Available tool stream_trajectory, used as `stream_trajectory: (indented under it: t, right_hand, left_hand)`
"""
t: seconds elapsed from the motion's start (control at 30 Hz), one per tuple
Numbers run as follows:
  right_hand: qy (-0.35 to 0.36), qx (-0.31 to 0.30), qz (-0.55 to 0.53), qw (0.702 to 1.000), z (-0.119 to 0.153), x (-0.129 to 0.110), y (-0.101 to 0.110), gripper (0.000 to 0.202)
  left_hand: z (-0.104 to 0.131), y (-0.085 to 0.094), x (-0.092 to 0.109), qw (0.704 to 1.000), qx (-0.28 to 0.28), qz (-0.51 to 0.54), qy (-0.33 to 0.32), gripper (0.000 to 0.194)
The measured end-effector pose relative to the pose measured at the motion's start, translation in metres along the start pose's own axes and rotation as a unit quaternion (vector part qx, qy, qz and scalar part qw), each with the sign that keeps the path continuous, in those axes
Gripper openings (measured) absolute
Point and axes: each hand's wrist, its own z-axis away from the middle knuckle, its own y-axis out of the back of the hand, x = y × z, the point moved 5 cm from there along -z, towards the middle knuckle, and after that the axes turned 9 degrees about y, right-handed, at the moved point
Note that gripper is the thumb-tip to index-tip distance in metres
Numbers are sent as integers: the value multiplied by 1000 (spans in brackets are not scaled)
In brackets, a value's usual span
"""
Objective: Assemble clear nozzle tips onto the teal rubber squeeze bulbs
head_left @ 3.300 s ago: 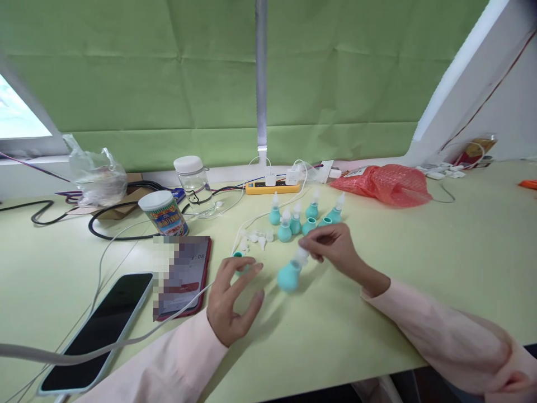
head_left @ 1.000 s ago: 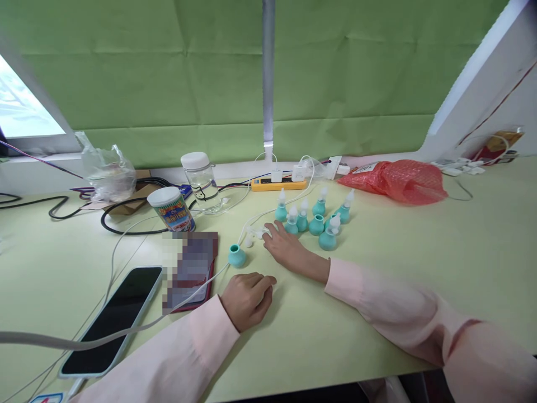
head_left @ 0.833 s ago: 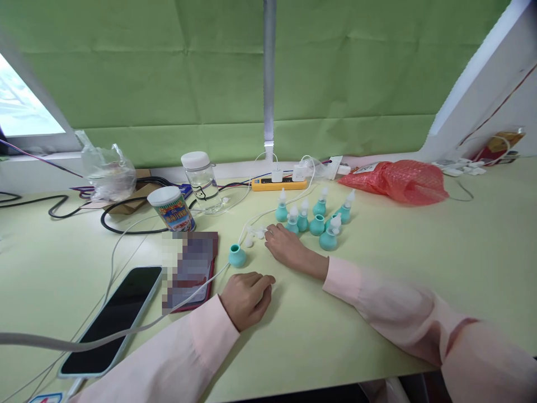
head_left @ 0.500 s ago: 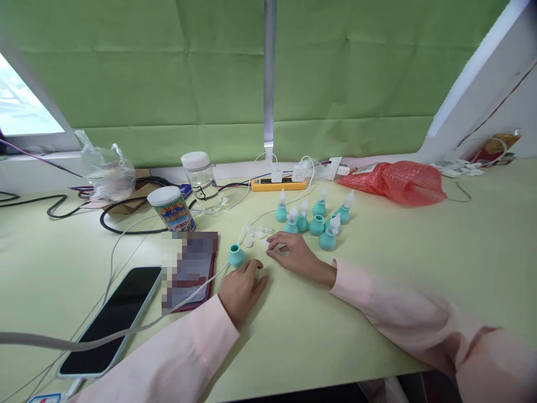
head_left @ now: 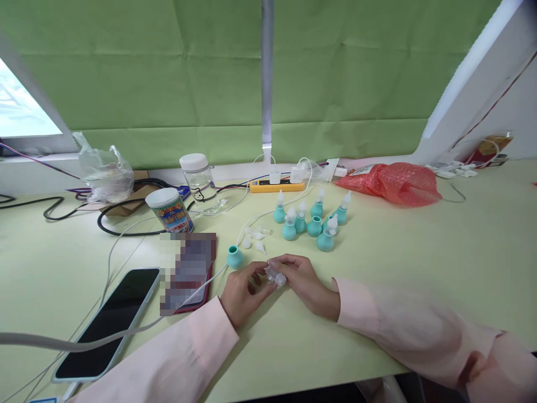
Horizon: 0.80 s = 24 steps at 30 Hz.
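Teal bulbs (head_left: 289, 231), clear parts (head_left: 260, 247) — cable (head_left: 71, 347) across black phone (head_left: 111, 313)

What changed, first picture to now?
Right hand let go of a nozzle-topped teal bulb, now standing at the cluster's near edge, shifted left, and grips a clear plastic piece with the left hand. Clear bottle, printed canister, red bubble wrap stayed put.

Your left hand (head_left: 243, 292) and right hand (head_left: 305, 281) sit close together, fingers curled inward, sleeved forearms (head_left: 188, 347) angling in from either side.
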Motion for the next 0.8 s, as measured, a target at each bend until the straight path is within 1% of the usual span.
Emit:
stream_trajectory:
  t: [0.1, 0.2, 0.27, 0.3, 0.4, 0.5, 0.57, 0.63, 0.67, 0.73, 0.8]
  right_hand:
    - [-36, -29, -76, 996, 0, 2, -4, 22]
    - [-51, -41, -107, 992, 0, 2, -6, 21]
    - [-52, -41, -102, 993, 1, 1, -6, 20]
    - [-50, -42, -95, 993, 1, 1, -6, 20]
    - [-28, -35, -54, 998, 1, 1, -3, 22]
    - [9, -28, 10, 1000, -1, 0, 4, 24]
    - [55, -18, 48, 997, -3, -4, 11, 22]
    - [130, -14, 96, 987, -4, -13, 17, 18]
    - [177, -25, 129, 975, -3, -19, 18, 15]
    - [277, -74, 205, 936, 2, -30, 15, 9]
    - [361, -147, 271, 880, 11, -35, 7, 7]
  left_hand:
    - [2, 2, 3, 997, 23, -55, -48, 27]
    - [4, 2, 6, 986, 44, -106, -120, 27]
    - [5, 2, 7, 979, 63, -120, -154, 24]
    - [5, 3, 7, 977, 72, -120, -161, 22]
    - [5, 4, 8, 978, 82, -107, -161, 17]
    - [5, 8, 14, 978, 92, -87, -165, 12]
    - [6, 11, 17, 978, 109, -73, -165, 6]
    - [7, 11, 18, 978, 109, -65, -163, 2]
    - [7, 10, 18, 980, 100, -62, -163, 2]
    - [7, 7, 16, 983, 79, -59, -154, 3]
    - [6, 4, 14, 987, 60, -60, -136, 4]
